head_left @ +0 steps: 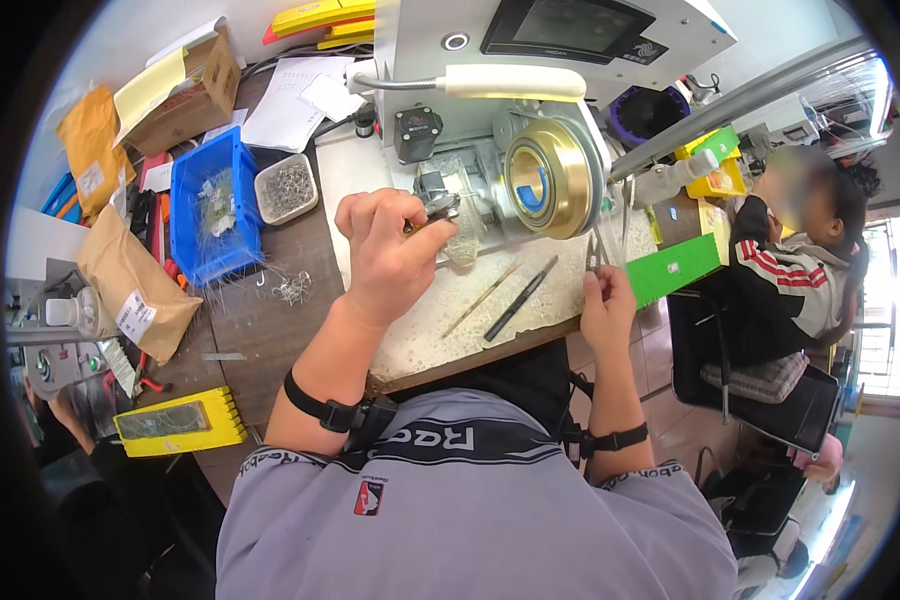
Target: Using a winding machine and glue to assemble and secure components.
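Note:
My left hand (385,250) is closed, its fingers curled beside a small dark metal clamp-like part (438,190) at the front of the machine. What the fingers grip is mostly hidden; a bit of brownish material shows between them. At the worktop's front edge, my right hand (608,305) pinches slim metal tweezers (593,250) pointing away from me. Between the hands, a black pen-like tool (520,300) and a thin brown stick (480,300) lie on the pale, stained board (410,345). A brass-coloured wheel (560,155) with a blue piece inside stands beyond them.
The white machine (420,50) carries a screen (570,28) and a lamp (510,83). A blue bin (215,268), a dish of small metal pieces (286,188) and loose wire bits (292,288) lie left. A green strip (675,270) is right; a seated person (795,270) is beyond.

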